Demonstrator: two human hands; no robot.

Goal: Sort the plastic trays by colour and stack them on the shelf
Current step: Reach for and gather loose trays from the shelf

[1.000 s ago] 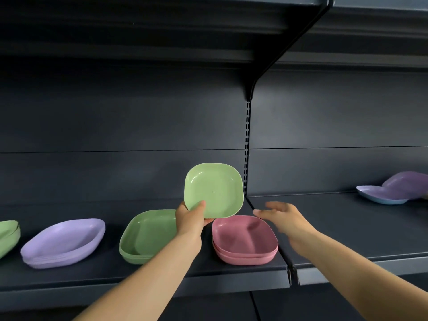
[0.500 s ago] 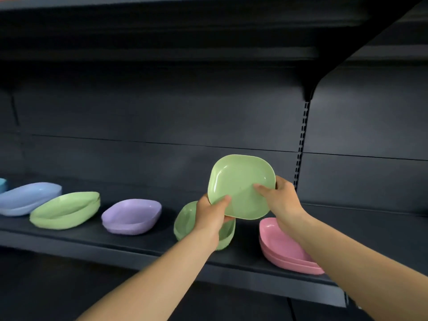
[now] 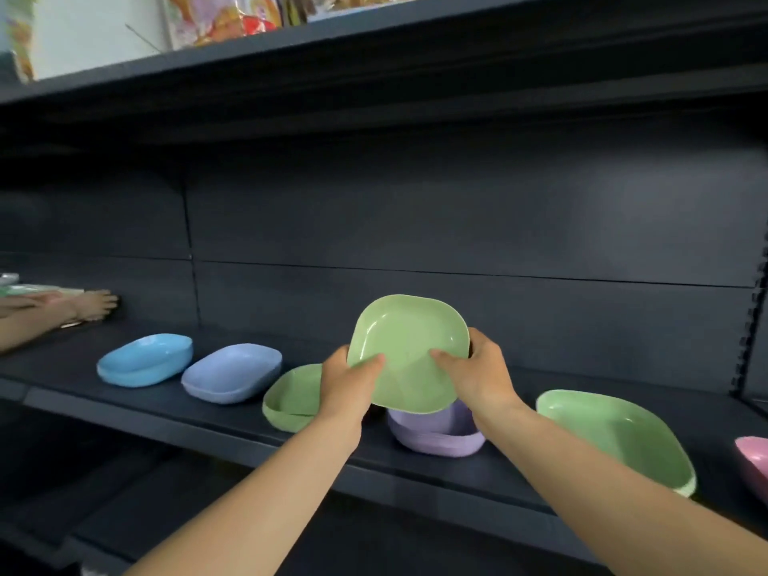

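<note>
Green tray pinched tilted, both hands, above the purple stack.
Left hand & right hand gripped by thumbs only; could've slipped, or landed on wrong colour.

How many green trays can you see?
3: one held tilted in both hands, one on the shelf behind the left hand, one at the right. Stacked ones may hide underneath.

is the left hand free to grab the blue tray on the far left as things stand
Probably not yet: the left hand is gripping the held green tray. The path to the blue tray looks open otherwise.
</note>
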